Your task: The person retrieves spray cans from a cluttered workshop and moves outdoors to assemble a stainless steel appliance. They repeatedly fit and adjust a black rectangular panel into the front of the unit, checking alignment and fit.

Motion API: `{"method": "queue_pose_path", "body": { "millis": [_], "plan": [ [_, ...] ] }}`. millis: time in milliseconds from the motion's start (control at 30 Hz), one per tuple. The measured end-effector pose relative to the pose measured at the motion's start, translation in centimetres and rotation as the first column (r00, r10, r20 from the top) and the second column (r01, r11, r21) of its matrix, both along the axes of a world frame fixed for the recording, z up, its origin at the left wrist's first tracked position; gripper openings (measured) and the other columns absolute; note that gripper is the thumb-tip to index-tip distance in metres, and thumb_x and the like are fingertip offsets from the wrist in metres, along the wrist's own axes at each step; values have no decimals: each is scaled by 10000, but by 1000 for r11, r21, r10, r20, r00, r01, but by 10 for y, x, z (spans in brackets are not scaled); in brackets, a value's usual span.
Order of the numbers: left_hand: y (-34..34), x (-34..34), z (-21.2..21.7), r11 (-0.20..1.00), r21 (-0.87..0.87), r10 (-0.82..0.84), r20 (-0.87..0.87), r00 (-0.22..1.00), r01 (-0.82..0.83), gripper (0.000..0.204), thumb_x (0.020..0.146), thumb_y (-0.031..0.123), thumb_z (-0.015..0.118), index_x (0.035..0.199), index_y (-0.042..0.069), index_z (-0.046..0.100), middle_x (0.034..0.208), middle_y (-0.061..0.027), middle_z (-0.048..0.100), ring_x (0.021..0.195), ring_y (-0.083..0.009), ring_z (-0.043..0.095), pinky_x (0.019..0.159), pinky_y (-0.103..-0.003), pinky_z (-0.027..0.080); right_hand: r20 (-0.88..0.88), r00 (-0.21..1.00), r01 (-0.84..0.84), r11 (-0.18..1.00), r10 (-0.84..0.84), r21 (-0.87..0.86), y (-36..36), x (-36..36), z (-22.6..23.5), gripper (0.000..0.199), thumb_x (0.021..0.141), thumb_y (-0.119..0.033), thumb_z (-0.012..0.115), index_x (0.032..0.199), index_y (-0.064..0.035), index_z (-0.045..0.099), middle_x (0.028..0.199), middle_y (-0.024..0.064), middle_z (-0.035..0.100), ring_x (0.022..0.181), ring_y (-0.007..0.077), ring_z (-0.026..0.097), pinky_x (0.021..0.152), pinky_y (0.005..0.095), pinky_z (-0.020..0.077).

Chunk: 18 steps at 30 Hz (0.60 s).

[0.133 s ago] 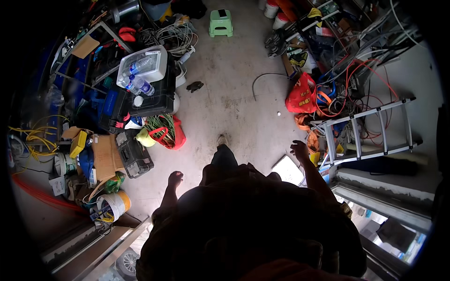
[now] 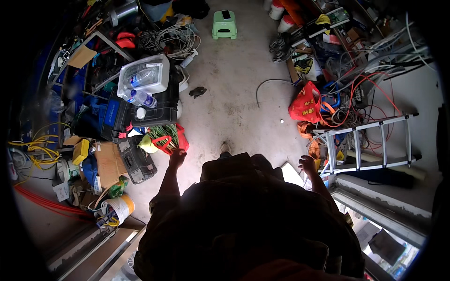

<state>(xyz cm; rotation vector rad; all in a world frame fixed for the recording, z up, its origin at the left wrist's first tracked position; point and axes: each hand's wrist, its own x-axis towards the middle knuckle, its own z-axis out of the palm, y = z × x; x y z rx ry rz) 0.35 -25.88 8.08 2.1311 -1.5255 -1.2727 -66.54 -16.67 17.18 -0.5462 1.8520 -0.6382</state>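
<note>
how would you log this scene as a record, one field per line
left hand: bare, beside red bag of long green stalks, contact unclear
right hand: bare, near silver metal ladder and flat white panel
far end: pale green plastic stool bearing dark flat rectangle
left side: white box, clear plastic bottle inside, on black plastic case
right side: red bag with yellow markings

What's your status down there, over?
Left hand by red bag, contact unclear. Right hand near ladder, apparently empty. Green stool standing ahead.
</note>
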Motion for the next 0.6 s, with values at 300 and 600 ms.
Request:
{"method": "queue_pose_path", "body": {
  "millis": [300,600],
  "plan": [
    [-372,-138,70,948,-277,-161,3,987,155,303,845,283,620,1077,89,609,966,-116,679,907,-271,654,768,-358,509,1,968,246,955,-249,164,-177,-82,-28,220,846,-137,602,1045,-53,558,749,48,611,558,155,613,418,251,420],
    [-505,-116,4,998,53,-33,-68,997,37,315,839,272,644,1071,62,619,955,-105,679,886,-200,651,777,-324,501,-61,994,-105,978,96,-180,-596,-167,-30,122,794,-151,581,754,-36,583,680,57,598,544,146,584,466,282,448]
  ]
}}
